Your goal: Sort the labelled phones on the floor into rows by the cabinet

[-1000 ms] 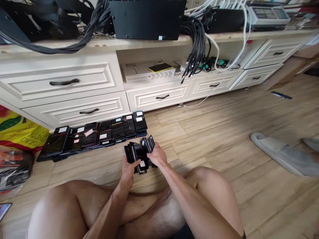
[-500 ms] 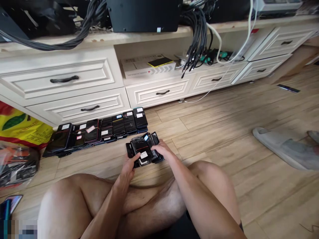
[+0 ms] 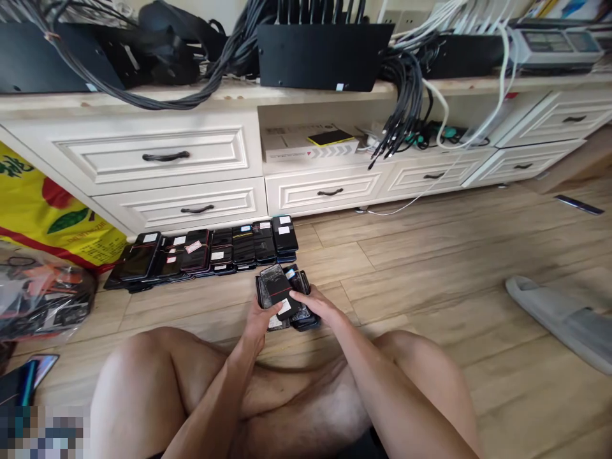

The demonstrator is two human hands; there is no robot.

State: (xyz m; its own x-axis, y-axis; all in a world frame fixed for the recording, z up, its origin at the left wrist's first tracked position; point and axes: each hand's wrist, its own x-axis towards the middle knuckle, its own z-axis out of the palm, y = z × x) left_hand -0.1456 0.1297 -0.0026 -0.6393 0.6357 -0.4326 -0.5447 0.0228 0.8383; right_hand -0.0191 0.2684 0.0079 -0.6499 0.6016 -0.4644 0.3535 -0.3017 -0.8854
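A bundle of smartphones (image 3: 276,280) sits between my hands in front of my crossed legs. Its top phones have cracked screens, red bands and white labels. My left hand (image 3: 259,319) is wrapped round the bundle's left side, thumb on top by a white label. From the right, my right hand (image 3: 321,306) grips the other side, thumb laid over the dark phones. The fingers beneath are partly hidden. Just beyond, stacks of banded, labelled phones (image 3: 243,248) stand in a row along the cabinet's foot.
The white drawer cabinet (image 3: 201,156) carries black boxes (image 3: 325,57) and hanging black cables (image 3: 401,102). At left are a yellow bag (image 3: 95,223) and a clear plastic bag (image 3: 43,299). One phone (image 3: 578,204) lies far right on the floor, beyond a grey slipper (image 3: 559,319).
My hands have drawn nearer each other, and the phones between them are squeezed into a tighter bundle. The view has tilted up and turned slightly left.
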